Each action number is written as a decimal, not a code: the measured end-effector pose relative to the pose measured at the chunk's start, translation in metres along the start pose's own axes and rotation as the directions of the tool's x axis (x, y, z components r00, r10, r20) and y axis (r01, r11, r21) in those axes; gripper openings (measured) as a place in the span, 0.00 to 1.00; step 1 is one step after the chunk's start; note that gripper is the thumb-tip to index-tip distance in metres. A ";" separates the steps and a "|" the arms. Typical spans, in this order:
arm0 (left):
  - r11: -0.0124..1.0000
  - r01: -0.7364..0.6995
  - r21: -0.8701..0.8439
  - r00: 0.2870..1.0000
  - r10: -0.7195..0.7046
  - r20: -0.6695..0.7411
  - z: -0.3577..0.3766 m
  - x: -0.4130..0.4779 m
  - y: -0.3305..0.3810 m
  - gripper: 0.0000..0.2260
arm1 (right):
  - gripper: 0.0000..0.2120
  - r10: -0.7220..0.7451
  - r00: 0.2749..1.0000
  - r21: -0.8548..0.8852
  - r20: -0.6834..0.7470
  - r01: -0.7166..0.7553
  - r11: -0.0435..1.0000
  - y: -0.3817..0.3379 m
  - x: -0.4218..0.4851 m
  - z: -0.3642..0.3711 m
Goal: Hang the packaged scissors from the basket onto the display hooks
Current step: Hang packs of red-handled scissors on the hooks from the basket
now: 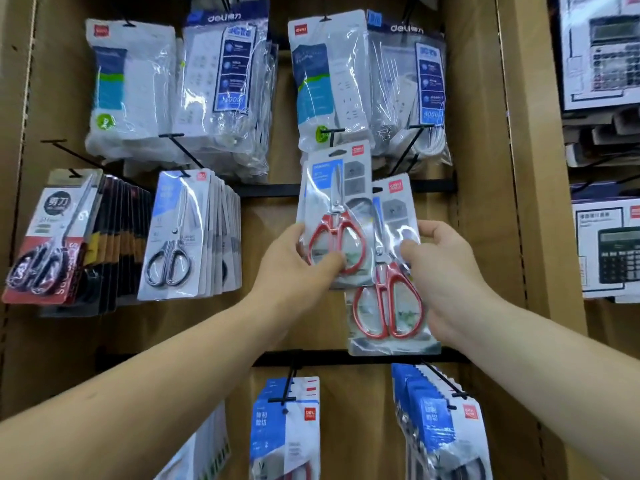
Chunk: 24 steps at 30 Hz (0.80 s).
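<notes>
Bare forearms reach up at a shop display: left hand pinches a red-handled scissors pack just below a hook; right hand, fingers curled, grips a second pack, lower and partly behind the first.

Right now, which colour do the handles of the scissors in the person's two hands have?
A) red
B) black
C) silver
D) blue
A: the upper scissors pack in the left hand and the lower scissors pack in the right hand both show red handles.
</notes>
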<state>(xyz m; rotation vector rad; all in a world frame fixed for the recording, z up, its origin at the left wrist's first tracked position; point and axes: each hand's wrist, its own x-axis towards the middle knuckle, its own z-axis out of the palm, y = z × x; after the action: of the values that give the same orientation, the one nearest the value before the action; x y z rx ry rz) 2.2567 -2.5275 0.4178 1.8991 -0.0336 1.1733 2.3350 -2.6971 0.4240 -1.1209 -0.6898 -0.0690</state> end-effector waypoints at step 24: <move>0.875 -0.033 0.483 0.987 -0.047 0.153 0.005 0.035 -0.011 0.24 | 0.05 -0.164 0.986 -0.003 -0.035 0.164 0.986 -0.003 0.006 -0.006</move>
<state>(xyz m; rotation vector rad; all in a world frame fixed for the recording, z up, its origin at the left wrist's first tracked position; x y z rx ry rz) 2.2846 -2.5103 0.4351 2.4310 0.1992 1.0877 2.3410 -2.7021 0.4282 -1.0589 -0.7496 -0.2288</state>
